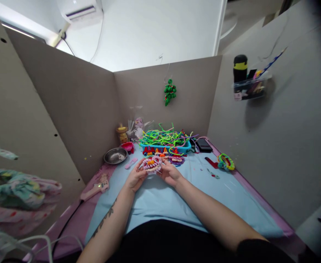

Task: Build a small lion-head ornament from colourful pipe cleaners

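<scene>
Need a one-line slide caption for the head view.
Left hand and right hand hold a pink pipe-cleaner ornament above a light-blue mat, before a blue tray of green pipe cleaners.

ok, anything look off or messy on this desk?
Mild mess: pipe cleaners overflow the blue tray, and a small scrap lies loose on the blue mat. Left hand and right hand grip the pink woven piece; nothing looks damaged.

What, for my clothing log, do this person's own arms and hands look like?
The left hand and right hand are bare, without gloves or watch; the forearms show no sleeves. A dark tattoo runs along the left forearm. Rings: too small to tell.
</scene>
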